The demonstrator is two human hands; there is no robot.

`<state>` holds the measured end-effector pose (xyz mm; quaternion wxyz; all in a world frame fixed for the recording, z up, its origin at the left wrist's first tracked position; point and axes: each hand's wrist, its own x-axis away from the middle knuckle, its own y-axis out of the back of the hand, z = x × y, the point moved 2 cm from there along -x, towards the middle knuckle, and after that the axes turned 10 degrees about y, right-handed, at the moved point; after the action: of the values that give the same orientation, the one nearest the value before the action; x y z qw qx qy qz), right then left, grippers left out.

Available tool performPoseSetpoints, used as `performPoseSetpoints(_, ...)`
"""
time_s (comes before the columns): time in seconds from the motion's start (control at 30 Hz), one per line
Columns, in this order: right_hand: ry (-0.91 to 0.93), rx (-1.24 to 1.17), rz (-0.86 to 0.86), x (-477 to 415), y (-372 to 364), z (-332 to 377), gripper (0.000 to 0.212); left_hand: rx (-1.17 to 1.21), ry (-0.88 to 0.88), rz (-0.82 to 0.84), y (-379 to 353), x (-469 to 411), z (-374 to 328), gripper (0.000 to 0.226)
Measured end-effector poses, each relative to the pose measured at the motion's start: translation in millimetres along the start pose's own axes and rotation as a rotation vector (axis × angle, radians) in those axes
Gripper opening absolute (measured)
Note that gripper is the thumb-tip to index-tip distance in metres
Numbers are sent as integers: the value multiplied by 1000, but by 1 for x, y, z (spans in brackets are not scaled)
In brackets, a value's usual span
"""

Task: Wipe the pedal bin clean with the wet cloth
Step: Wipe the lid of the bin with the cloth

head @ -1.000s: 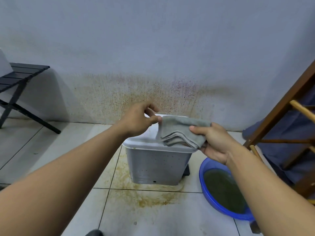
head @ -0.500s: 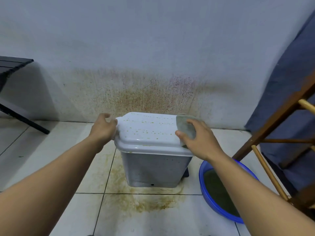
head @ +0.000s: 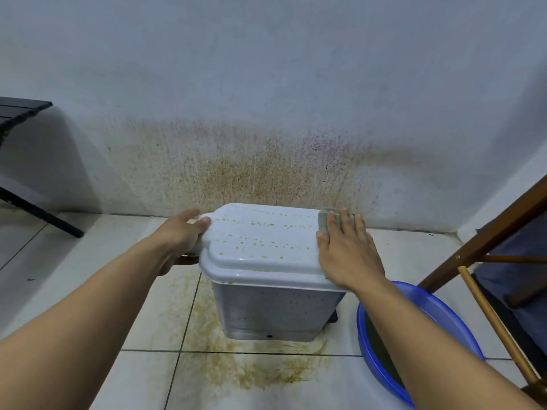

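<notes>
The white pedal bin (head: 275,309) stands on the tiled floor against the wall, its closed lid (head: 260,244) dotted with yellowish spots. My left hand (head: 180,235) grips the lid's left edge. My right hand (head: 346,250) lies flat on the lid's right end, fingers spread, pressing the folded grey cloth (head: 324,220) against it. Only the cloth's far and left edges show past my fingers.
A blue basin (head: 384,371) of murky water sits on the floor right of the bin. A wooden chair frame (head: 485,241) with dark fabric stands at the far right. A black folding table (head: 20,113) is at the left. Brown stains mark the wall and floor tiles.
One second ago both hands held the cloth above the bin. Since then my left hand took the lid's left edge, and my right hand laid the cloth flat on the lid's right end.
</notes>
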<state>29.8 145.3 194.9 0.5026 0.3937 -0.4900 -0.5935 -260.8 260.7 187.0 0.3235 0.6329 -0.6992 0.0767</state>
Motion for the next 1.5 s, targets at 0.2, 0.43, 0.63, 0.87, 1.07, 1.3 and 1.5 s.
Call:
performPoseSetpoints(0.2, -28, 19, 3, -3, -1, 3, 62, -76, -61, -59, -1, 2, -4, 38)
performPoseSetpoints(0.43, -22, -6, 12, 1, -1, 5, 60, -169, -71, -54, -1, 17, 0, 31)
performPoseSetpoints(0.63, -8, -14, 34, 2, -1, 4, 61, -184, -87, -61, -6, 24, 1, 32)
performPoseSetpoints(0.87, -14, -2, 25, -1, 1, 6, 60, -118, -48, -67, -8, 21, 2, 42)
performPoseSetpoints(1.07, -10, 39, 40, -6, 2, 7, 62, -100, -101, -65, -5, 13, 6, 40)
performPoseSetpoints(1.3, 63, 93, 70, -28, 0, 21, 65, -79, -178, -77, -7, 6, 9, 46)
performPoseSetpoints(1.5, 119, 71, 75, -32, -2, 36, 60, 95, -82, -43, -7, 7, 20, 54)
